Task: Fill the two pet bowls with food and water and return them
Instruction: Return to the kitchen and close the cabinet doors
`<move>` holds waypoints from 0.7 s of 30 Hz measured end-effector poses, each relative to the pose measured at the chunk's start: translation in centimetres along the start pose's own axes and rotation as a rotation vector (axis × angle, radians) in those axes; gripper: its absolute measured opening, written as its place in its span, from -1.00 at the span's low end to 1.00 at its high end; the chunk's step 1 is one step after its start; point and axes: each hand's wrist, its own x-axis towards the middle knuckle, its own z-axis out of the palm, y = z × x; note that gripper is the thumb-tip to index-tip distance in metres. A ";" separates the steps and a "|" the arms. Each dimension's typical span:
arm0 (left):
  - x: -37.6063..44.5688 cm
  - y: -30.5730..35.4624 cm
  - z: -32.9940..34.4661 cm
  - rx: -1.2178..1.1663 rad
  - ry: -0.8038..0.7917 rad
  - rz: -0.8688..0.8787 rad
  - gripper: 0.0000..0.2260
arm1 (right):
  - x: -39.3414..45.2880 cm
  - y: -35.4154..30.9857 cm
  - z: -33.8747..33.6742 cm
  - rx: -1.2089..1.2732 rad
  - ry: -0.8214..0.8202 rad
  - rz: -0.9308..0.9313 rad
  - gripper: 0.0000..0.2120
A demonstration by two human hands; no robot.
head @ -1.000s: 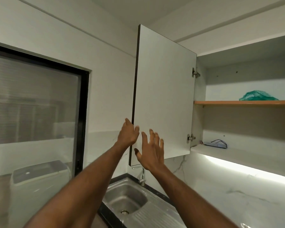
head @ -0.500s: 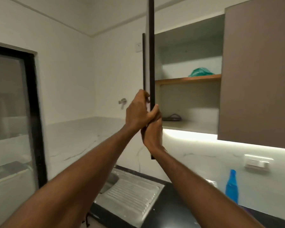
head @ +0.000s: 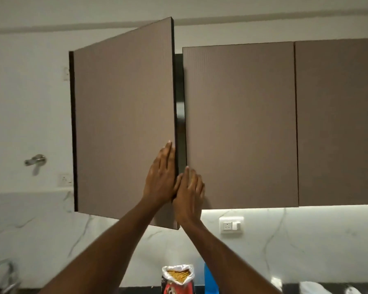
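counter [head: 291, 288]: dark, only a strip shows along the bottom edge
on it: open food bag [head: 178, 277], blue bottle [head: 209, 280], white bag [head: 312, 287]

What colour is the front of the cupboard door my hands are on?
Matte brownish taupe with a dark edge, on the cupboard door in the head view.

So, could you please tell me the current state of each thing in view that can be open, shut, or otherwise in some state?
Left cabinet door: partly open, swung outward.
Middle cabinet door: shut.
Right cabinet door: shut.
Left hand: flat on the open door's edge, holding nothing.
Right hand: flat against the middle door, holding nothing.
Food bag: open at the top, pellets showing.
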 end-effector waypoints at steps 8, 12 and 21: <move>2.2 -1.1 9.8 -0.060 -0.061 0.054 -0.26 | 5.8 6.0 7.9 -0.258 -0.005 0.083 -0.19; 3.0 -1.8 12.8 -0.050 -0.068 0.077 -0.26 | 7.1 7.4 9.8 -0.292 0.081 0.092 -0.27; 3.6 -3.1 17.7 -0.023 -0.019 0.088 -0.27 | 8.3 11.9 12.6 -0.409 0.111 -0.029 -0.04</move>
